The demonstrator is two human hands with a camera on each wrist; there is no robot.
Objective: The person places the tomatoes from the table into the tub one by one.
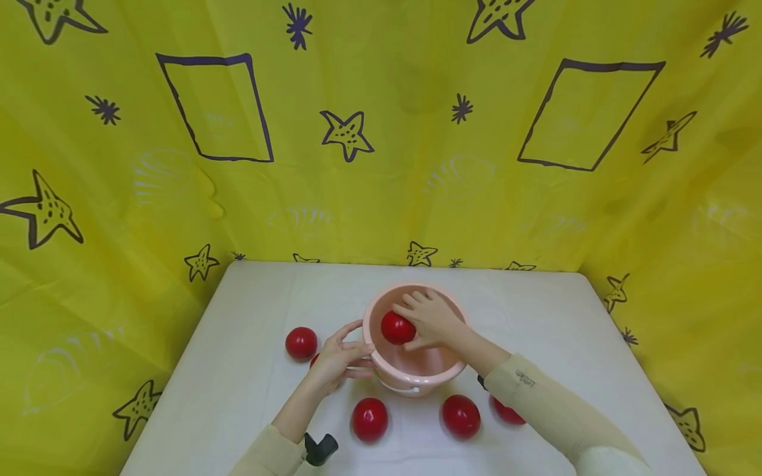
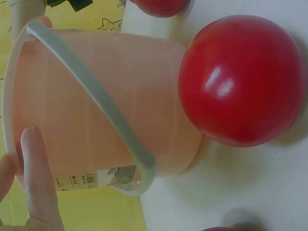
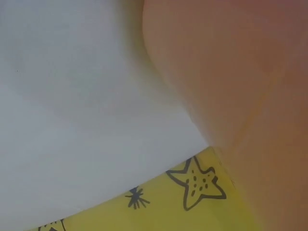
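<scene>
A pink bucket (image 1: 411,380) stands upright on the white table. My left hand (image 1: 339,357) holds its rim from the left side, the thumb over the edge and the fingers against the outer wall. Inside the bucket's mouth, my right hand (image 1: 431,320) grips a red ball (image 1: 397,328), fingers on its far side and thumb nearer me. In the left wrist view, a grey handle (image 2: 91,91) hangs down the bucket's side, close to a printed label (image 2: 77,182). The bucket's wall (image 3: 240,62) fills much of the right wrist view, where the right hand is hidden.
Several more red balls lie around the bucket: one at the left (image 1: 301,343), another in front (image 1: 370,420), and one front right (image 1: 461,416). My right sleeve partly covers a further ball (image 1: 506,412). A yellow curtain (image 1: 393,211) surrounds the white table (image 1: 256,297).
</scene>
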